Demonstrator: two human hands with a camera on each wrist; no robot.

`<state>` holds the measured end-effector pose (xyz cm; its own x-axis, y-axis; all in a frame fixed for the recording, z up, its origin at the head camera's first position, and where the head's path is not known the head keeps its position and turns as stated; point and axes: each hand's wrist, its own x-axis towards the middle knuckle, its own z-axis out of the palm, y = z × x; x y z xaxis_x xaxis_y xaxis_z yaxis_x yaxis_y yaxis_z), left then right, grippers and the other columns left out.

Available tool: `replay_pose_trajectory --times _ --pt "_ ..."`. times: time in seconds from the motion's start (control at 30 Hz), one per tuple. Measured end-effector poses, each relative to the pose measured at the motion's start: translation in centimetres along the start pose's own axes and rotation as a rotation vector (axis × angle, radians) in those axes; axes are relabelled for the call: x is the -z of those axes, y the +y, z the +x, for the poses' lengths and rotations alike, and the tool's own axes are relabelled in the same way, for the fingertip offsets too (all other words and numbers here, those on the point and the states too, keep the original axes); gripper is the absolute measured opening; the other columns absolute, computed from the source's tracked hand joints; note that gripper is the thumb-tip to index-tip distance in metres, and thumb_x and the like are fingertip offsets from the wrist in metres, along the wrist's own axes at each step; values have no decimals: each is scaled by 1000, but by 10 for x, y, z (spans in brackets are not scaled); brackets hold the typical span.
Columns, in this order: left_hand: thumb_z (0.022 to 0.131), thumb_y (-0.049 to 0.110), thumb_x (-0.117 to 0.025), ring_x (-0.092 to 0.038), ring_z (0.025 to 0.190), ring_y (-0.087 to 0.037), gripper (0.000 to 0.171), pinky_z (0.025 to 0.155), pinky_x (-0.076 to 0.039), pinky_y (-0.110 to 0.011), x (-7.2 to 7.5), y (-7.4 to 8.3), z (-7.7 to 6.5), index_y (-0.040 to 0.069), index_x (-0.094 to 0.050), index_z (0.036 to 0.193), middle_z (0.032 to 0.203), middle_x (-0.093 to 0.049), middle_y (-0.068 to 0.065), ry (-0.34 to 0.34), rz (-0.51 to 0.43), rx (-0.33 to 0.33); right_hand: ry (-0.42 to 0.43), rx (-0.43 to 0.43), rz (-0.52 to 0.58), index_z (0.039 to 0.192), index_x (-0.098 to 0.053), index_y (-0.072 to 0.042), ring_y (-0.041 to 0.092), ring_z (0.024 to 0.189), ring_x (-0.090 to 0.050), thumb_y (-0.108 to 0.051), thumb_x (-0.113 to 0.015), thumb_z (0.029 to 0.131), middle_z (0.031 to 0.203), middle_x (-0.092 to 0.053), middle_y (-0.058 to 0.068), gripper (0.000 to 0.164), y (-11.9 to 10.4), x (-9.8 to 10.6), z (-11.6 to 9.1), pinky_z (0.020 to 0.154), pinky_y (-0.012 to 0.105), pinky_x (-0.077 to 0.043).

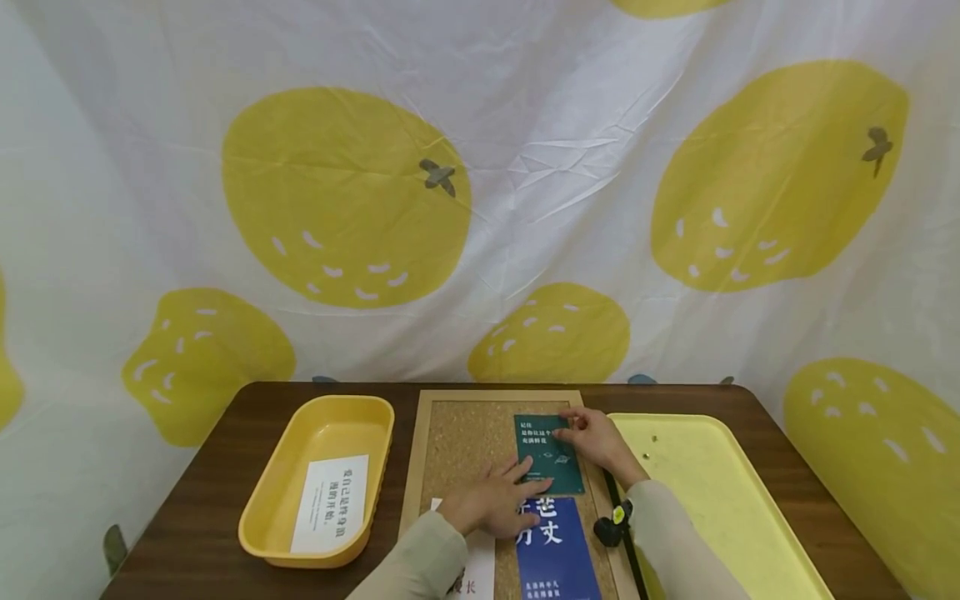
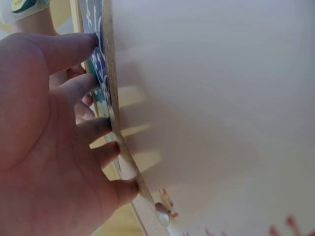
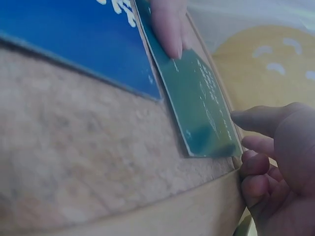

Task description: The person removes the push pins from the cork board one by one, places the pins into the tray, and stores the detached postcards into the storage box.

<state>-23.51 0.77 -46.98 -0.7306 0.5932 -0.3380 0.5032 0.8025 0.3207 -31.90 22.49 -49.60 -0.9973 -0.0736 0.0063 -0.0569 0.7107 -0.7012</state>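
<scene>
A green card (image 1: 551, 475) with white print lies at the upper right of the cork board (image 1: 461, 425). My left hand (image 1: 495, 500) rests with spread fingers on the green card's lower part and on the blue card (image 1: 562, 550) below it. My right hand (image 1: 600, 442) is at the green card's upper right corner, its thumb and forefinger a little apart and the other fingers curled. I cannot tell whether it pinches anything there. A white card (image 2: 221, 123) is close beneath my left palm, with a thumbtack (image 2: 162, 215) at its corner.
Left of the board stands a yellow basket (image 1: 255, 500) holding a white printed card (image 1: 330, 504). A pale yellow tray (image 1: 712, 483) lies to the right, with small brass-coloured pieces (image 1: 647, 456) in it. Behind the brown table (image 1: 202, 467) hangs a lemon-patterned curtain (image 1: 525, 208).
</scene>
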Motion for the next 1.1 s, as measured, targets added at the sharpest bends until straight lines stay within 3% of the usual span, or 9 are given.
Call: replay_pose_trajectory --times 0.3,0.67,1.1 --pt "100 49 -51 -5 154 -22 58 122 -13 -52 0 -1 0 44 -30 153 166 -14 3 -10 -12 -10 1 -6 11 124 -68 -4 18 67 -51 -20 -71 90 78 -60 5 38 -1 2 1 59 30 -39" --pt "100 48 -52 -6 154 -22 57 122 -11 -53 -2 0 1 44 -31 153 166 -15 3 -5 -37 5 16 -21 11 123 -69 -4 19 72 -54 -17 -69 91 88 -69 7 35 2 2 3 63 30 -42" --pt "100 47 -52 -7 154 -23 57 122 -12 -54 -1 -1 0 42 -32 153 166 -15 1 7 -33 -10 51 -9 66 104 -77 -6 18 83 -62 -13 -68 91 101 -74 11 17 3 1 1 72 32 -48"
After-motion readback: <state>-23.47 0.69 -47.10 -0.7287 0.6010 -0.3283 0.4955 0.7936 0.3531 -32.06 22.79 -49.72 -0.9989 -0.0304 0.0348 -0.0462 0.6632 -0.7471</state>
